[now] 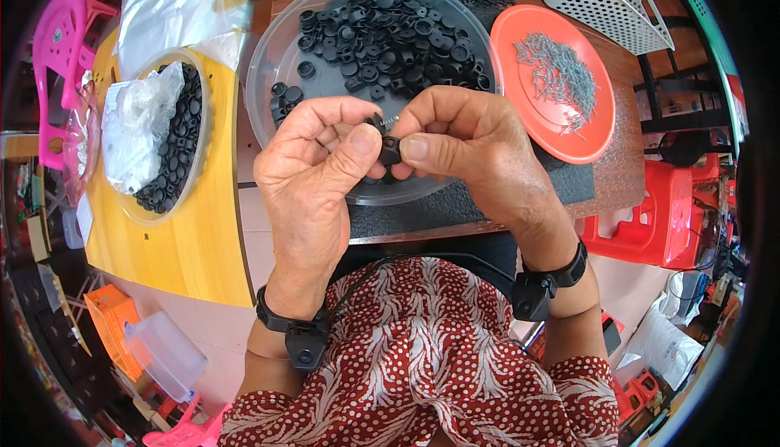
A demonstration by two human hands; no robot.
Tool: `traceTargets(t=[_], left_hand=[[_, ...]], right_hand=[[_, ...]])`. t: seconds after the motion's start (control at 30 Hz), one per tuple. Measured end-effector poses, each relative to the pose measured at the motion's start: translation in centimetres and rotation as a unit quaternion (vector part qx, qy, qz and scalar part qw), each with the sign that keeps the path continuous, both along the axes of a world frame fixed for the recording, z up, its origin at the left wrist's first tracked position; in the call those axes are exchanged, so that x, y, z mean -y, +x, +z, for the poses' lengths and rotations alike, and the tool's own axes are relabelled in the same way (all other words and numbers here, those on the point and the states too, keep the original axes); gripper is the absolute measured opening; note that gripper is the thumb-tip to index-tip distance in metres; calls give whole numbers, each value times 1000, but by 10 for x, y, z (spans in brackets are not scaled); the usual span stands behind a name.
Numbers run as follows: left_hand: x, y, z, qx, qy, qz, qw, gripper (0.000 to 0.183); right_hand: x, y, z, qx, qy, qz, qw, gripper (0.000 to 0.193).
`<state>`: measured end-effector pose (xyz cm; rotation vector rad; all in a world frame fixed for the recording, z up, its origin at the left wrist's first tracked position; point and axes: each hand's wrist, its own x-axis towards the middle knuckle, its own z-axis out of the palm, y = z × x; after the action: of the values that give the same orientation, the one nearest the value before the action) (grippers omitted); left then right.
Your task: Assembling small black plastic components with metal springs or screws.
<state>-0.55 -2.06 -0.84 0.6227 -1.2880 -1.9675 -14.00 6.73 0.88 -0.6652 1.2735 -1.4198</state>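
Pinching black part (391, 152), hands (305, 179) (479, 150) over tub edge (398, 200)

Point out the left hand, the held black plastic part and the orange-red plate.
Left hand (310, 167): head view, thumb base.
Black plastic part (390, 152): head view, visible face.
Orange-red plate (517, 26): head view, bare upper-left surface.

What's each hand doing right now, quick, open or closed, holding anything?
Left hand: closed, pinching a small black part.
Right hand: closed, thumb and forefinger at the same part from the right.
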Motion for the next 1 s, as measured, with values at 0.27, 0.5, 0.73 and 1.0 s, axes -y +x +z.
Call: traceTargets(t=[0.27, 0.5, 0.73, 1.0], left_hand=[[-8, -5, 0, -19, -11, 38, 999, 21], [-13, -7, 2, -18, 11, 59, 998, 21], [-13, -4, -2, -38, 46, 24, 998, 21], [-13, -3, 1, -38, 28, 13, 999, 19]], right_hand=[[-7, 24, -4, -87, -61, -124, 987, 12], [-10, 38, -20, -307, -140, -224, 914, 22], [-17, 32, -17, -429, -131, -174, 876, 27], [-21, 25, -19, -171, -135, -197, 956, 21]])
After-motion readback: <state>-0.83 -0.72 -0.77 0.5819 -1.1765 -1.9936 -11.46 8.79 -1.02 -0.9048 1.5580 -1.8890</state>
